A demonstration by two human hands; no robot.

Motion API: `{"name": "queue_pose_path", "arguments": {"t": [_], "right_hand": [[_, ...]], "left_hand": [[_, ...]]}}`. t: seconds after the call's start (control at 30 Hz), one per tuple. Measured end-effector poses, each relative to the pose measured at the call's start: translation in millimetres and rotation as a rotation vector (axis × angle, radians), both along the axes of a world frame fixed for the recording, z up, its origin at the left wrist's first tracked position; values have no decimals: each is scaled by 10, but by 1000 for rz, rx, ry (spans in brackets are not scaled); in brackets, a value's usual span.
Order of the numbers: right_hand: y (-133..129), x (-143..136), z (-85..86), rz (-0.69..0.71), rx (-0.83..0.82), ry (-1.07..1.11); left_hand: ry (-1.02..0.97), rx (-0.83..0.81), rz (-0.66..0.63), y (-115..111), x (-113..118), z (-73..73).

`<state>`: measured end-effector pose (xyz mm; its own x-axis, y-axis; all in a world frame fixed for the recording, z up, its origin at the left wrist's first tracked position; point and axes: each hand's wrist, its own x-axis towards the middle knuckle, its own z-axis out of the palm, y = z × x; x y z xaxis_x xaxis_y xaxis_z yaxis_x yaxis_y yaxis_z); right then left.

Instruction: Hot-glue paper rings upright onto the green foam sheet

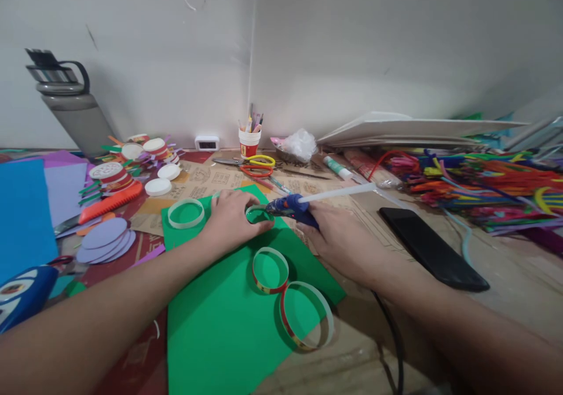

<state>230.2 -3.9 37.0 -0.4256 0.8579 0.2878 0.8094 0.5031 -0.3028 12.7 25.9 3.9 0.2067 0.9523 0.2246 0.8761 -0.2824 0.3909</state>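
Note:
My left hand [233, 222] rests on a green foam sheet [211, 324], its thumb and fingers closed around a small paper ring [251, 210]. In my right hand [341, 237] is a blue hot glue gun [299, 206], its nozzle at the rim of that ring. A long white glue stick [338, 192] sticks out of the gun's back. Another pale ring [186, 225] lies left of my left hand. Nearer to me are a ring with a red and yellow edge [267, 290] and a larger ring [288, 324], side by side.
Scissors [259, 163], a cup of pens [249, 143] and a small digital clock [207, 143] stand toward the wall. Left are lilac discs [105, 234], an orange cutter [112, 201] and a bottle [77, 113]. Right are a phone [431, 248], pipe cleaners [492, 178] and a black cord [393, 330].

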Motion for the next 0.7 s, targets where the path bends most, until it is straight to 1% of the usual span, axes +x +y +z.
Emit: {"name": "queue_pose_path", "arguments": {"t": [0.3, 0.6, 0.7], "right_hand": [[-2, -2, 2, 10, -13, 34], [-5, -10, -36, 9, 12, 69], [-4, -18, -39, 10, -4, 72]], "left_hand": [[-5, -11, -5, -3, -5, 13], [-5, 0, -8, -11, -2, 6], [-6, 4, -10, -10, -3, -1]]}}
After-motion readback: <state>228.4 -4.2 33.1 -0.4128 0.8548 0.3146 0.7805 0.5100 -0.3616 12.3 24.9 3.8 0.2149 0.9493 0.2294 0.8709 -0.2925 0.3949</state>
